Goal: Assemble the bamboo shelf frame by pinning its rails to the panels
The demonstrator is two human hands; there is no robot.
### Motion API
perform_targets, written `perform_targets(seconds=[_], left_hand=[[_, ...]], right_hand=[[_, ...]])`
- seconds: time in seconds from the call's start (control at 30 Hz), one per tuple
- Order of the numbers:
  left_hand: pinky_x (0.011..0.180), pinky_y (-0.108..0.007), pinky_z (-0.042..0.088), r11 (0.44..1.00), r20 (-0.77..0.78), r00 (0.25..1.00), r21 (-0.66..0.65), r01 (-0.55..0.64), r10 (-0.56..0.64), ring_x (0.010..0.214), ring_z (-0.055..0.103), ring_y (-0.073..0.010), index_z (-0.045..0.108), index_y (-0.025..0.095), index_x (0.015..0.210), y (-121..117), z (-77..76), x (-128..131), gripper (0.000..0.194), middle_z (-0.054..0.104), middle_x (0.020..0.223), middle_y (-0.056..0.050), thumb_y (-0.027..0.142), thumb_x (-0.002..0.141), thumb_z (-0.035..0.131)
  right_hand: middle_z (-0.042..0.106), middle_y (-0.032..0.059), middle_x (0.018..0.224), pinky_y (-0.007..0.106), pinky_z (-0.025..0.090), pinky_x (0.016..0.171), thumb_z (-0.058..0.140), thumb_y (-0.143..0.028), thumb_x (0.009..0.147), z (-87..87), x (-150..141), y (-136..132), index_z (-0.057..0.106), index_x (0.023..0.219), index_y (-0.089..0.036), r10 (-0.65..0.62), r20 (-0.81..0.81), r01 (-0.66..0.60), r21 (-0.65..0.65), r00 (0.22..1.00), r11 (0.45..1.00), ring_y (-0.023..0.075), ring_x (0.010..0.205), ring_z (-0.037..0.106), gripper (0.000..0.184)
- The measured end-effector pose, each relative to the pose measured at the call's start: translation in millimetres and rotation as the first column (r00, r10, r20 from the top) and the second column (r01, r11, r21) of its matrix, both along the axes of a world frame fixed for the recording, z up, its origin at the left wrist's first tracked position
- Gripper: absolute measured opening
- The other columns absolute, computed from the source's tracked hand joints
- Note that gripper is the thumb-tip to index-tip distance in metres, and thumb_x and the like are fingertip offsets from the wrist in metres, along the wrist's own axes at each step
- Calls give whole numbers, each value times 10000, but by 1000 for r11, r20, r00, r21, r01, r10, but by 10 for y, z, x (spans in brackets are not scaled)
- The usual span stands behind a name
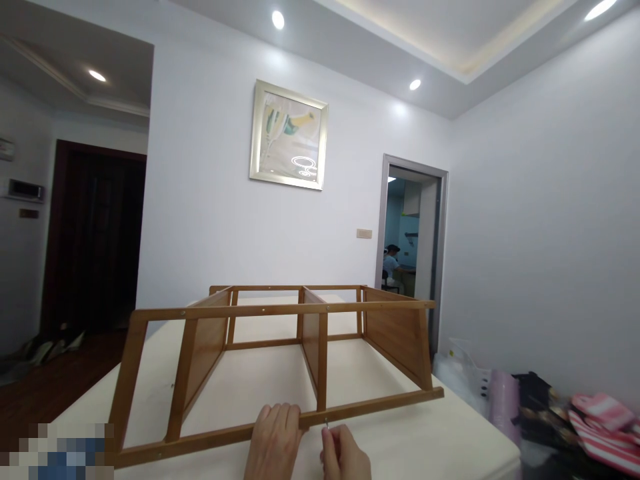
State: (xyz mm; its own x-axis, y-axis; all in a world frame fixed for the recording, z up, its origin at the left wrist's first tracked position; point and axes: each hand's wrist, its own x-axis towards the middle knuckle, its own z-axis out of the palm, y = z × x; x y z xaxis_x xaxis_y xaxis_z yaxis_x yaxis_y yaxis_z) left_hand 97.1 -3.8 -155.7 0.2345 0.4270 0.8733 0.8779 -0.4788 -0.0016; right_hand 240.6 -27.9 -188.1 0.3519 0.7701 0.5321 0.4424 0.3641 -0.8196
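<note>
At the far left a dark door stands in shadow, its panels barely readable, and the shoes on the floor below it are too dim to sort out. A pixelated patch blots out the bottom left corner, up against the end of a wooden frame that lies on a pale table, its three panels standing upright between front and rear rails. The table's near edge is partly cut off by the bottom of the view. A framed picture hangs on the wall behind, reflections masking part of it. The left hand is closed over the frame's near lower rail, its thumb hidden and its wrist out of view. Just beside it, the right hand pinches a thin metal piece against that rail, below the middle upright; most of the piece is covered, so whether it is a screw or a tool cannot be told. Farther right, a doorway shows a small, indistinct seated person. Last come a pink roll and striped cloth, cut off at the edge.
</note>
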Motion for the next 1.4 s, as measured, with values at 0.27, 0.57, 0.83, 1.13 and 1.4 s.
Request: perform_targets(seconds=[0.27,0.57,0.83,1.13,1.4], left_hand=[[771,-366,341,1000,22,1000,14,18,-18,675,545,-198,555,221,854,19,-47,-3,224,603,695,18,28,752,503],[761,-369,337,1000,-7,1000,9,24,-24,669,525,-203,552,224,818,38,-61,-10,169,591,687,6,73,796,479],[758,-363,330,1000,-10,1000,-22,17,-17,677,536,-207,529,227,796,33,-86,-1,169,596,686,5,79,830,455],[740,-356,329,999,-23,1000,-36,15,-15,663,552,-206,528,230,777,37,-78,0,191,606,680,11,50,794,467],[714,-349,313,1000,-47,998,-1,29,-29,638,552,-196,513,229,783,18,-38,-4,162,599,660,20,78,825,468]], right_hand=[[700,84,585,303,565,611,883,-345,542,420,-120,-70,572,670,-141,166,-926,-604,-79,339,793,188,556,677,393],[737,154,762,246,582,775,728,-55,747,590,-135,-121,609,669,-78,17,-999,-655,44,-47,754,166,737,723,144],[735,156,735,241,587,774,583,-49,869,632,-118,-122,617,676,-64,-26,-993,-639,56,-118,768,147,727,725,196],[722,149,683,287,596,731,614,-40,818,594,-107,-91,577,597,-102,-45,-996,-625,14,-79,780,171,680,721,233],[718,147,727,251,596,726,560,-47,870,604,-72,-69,569,633,-95,-101,-979,-637,34,-175,770,163,749,725,242]])
